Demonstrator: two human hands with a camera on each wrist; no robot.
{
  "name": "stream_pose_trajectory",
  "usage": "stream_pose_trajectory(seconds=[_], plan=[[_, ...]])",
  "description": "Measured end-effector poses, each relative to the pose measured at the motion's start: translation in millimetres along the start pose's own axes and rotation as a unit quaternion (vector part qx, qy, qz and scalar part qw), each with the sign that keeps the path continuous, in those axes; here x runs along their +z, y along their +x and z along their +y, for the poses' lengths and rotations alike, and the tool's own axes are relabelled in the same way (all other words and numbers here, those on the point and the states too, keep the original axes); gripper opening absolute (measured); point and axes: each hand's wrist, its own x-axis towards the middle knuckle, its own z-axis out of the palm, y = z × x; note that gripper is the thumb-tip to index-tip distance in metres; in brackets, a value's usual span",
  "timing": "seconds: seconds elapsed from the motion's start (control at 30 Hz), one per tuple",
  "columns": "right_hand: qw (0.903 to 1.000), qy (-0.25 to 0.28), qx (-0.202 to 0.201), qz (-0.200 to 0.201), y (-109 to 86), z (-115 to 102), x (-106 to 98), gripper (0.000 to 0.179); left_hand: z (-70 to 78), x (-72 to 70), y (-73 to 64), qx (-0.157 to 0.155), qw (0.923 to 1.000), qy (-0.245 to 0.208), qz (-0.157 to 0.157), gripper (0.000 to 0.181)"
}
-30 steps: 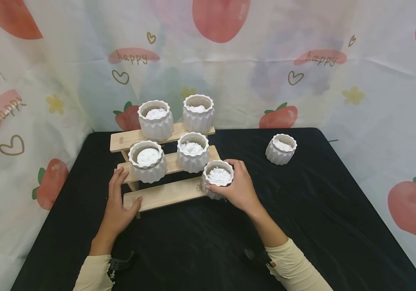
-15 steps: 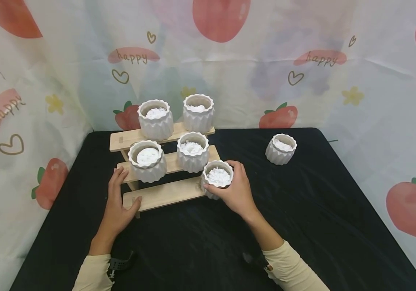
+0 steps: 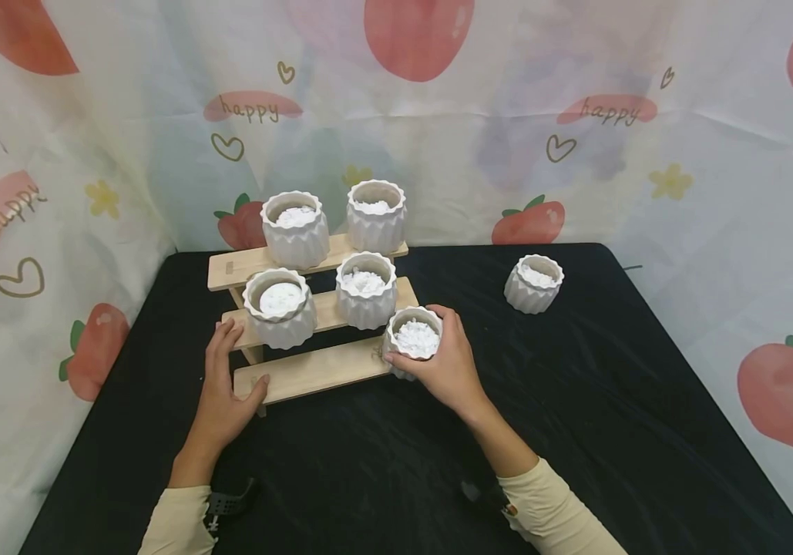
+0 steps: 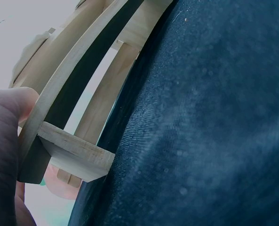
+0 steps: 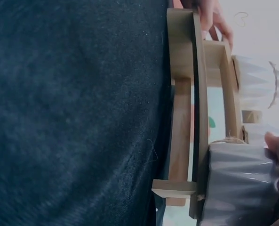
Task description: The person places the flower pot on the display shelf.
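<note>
A three-step wooden plant stand (image 3: 313, 373) stands at a slant on the table. My left hand (image 3: 224, 401) grips its left end, thumb over the lowest step and fingers by the middle step. The thumb (image 4: 25, 101) shows against the plank in the left wrist view. My right hand (image 3: 448, 366) holds a white fluted pot (image 3: 415, 335) at the right end of the lowest step, thumb in front and fingers behind. White material fills this pot. In the right wrist view the pot (image 5: 243, 183) rests against the plank.
Two similar pots stand on the top step (image 3: 230, 270), left (image 3: 297, 235) and right (image 3: 377, 220). Two more, left (image 3: 283, 316) and right (image 3: 366, 297), are on the middle step. Another pot (image 3: 533, 285) stands at the back right of the black-covered table (image 3: 611, 385). Printed curtains (image 3: 479, 154) hang behind.
My right hand has shifted very slightly to the left with the pot. The left hand keeps its grip on the stand, and the other pots have not moved.
</note>
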Motion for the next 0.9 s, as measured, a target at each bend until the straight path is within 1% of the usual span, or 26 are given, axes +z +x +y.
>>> stream_pose_trajectory(seconds=[0.23,0.5,0.63,0.77,0.9], plan=[[1.0,0.003,-0.003,0.004,0.6,-0.3,2.2,0.092,0.4,-0.5,-1.2,-0.001,1.0,0.002,0.0,0.093],[0.9991,0.013,-0.002,0.041,-1.0,-3.4,7.1,0.093,1.6,0.3,0.9,-0.003,1.0,0.001,-0.002,0.092],[0.9982,0.021,-0.001,0.056,-2.4,-5.5,11.1,0.092,1.0,0.0,0.9,0.004,1.0,-0.003,0.003,0.092],[0.9979,0.023,-0.002,0.06,-3.3,-7.5,15.5,0.091,0.1,-0.3,-0.6,0.008,0.9999,-0.006,0.006,0.092],[0.9979,0.018,0.004,0.062,-2.6,-9.5,19.3,0.091,-1.0,-0.4,1.1,0.007,1.0,-0.006,0.002,0.092]])
